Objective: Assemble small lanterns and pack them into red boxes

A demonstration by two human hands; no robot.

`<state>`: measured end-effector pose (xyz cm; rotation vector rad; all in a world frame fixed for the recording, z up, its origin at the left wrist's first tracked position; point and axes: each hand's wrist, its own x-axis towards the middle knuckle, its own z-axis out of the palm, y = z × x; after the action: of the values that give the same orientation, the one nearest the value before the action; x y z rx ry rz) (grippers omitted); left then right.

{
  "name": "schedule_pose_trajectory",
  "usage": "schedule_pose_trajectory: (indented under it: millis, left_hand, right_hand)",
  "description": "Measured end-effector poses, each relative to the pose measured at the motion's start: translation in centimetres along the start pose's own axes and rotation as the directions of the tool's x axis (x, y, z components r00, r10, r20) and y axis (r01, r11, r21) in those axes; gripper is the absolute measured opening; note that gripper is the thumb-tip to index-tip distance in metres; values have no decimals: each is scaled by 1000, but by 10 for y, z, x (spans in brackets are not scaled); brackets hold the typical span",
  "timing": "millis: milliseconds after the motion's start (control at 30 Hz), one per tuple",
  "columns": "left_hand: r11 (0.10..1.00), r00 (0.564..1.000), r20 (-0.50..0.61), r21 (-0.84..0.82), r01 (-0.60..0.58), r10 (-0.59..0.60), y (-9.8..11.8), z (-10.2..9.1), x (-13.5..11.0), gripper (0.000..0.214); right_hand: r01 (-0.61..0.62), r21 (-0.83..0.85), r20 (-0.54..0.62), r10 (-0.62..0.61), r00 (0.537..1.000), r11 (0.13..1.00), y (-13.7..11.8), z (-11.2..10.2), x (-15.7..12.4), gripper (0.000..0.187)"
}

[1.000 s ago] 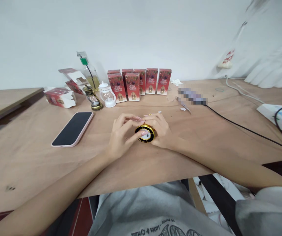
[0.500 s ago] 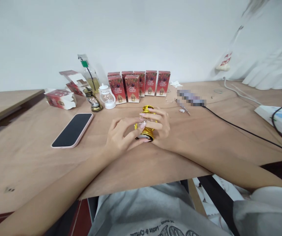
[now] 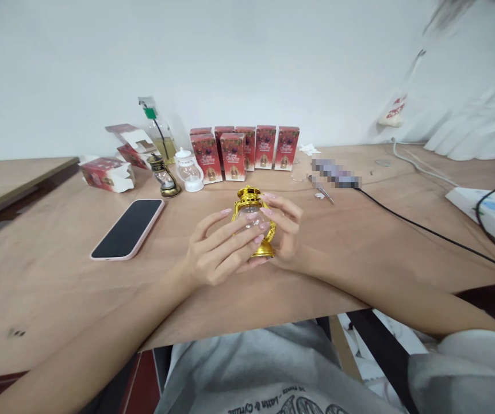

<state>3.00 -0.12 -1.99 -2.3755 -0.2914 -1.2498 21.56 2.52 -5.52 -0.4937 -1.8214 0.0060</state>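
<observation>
A small gold lantern (image 3: pixel 249 198) with a clear globe is held between both hands, nearly upright with a slight tilt, above the near middle of the table. My left hand (image 3: pixel 219 250) lies across the globe from the left, its fingers closed over the front and hiding part of it. From the right, my right hand (image 3: pixel 286 230) grips the lantern, fingertips near its top and side. Farther back on the left stand a white lantern (image 3: pixel 189 171) and a bronze-coloured lantern (image 3: pixel 164 177), both upright.
Several red boxes (image 3: pixel 265 148) stand against the wall. Opened boxes (image 3: pixel 104 174) and a pump bottle (image 3: pixel 165 146) are at the back left. A phone (image 3: pixel 129 230) lies left of my hands. A screwdriver (image 3: pixel 323 191), a cable (image 3: pixel 419 221) and a power strip (image 3: pixel 488 215) are on the right.
The gold lantern has turned more upright, so its globe and top show more. My left fingers have shifted from near its base to lie across the globe.
</observation>
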Motion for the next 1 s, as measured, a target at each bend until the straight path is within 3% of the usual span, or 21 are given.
schedule_pose_trajectory:
  millis: [100,200,267,333,400,433,467,567,667,767,800,867,1000]
  left_hand:
    - [1000,999,44,-27,-12,13,-1,-2,0,42]
    - [996,997,50,73,-55,52,-3,-6,4,45]
    - [999,998,47,42,-33,31,-3,-9,8,44]
    - [994,996,58,-81,75,-70,-2,-12,11,41]
    - [926,952,62,-223,305,-299,-1,-14,14,38]
    - [853,896,44,-288,436,-443,0,-13,15,36]
    - [755,810,14,-354,552,-586,1,-12,15,33]
    - [387,458,-28,-583,715,-889,-2,-5,18,23]
    - [-37,143,169,-763,646,-975,-11,3,21,16]
    - [-374,-95,379,-784,496,-921,-20,9,20,19]
    - [-442,-149,423,-774,453,-894,-23,9,18,21]
    - [-520,-211,477,-758,394,-853,-26,10,15,25]
    - [-557,-257,494,-746,365,-831,-29,10,12,28]
  right_hand:
    - [85,-37,-81,-88,993,996,-6,-2,4,55]
    - [0,-20,-77,-2,997,1000,-13,-3,8,57]
    - [-79,13,-41,80,996,997,-15,-3,10,63]
    - [-163,66,27,161,987,984,-14,-1,12,76]
    - [-255,154,118,239,964,955,-12,0,13,89]
    - [-308,196,162,279,946,931,-10,1,14,92]
    - [-364,233,201,322,925,902,-9,1,14,93]
    - [-508,299,242,451,859,808,-6,2,15,84]
    - [-559,317,223,513,829,766,-6,2,16,76]
    - [-569,322,263,506,821,757,-6,2,16,75]
    - [-573,330,289,498,818,750,-6,2,16,76]
    - [-574,333,338,474,813,748,-6,2,15,78]
    - [-506,331,356,391,848,796,0,-2,15,55]
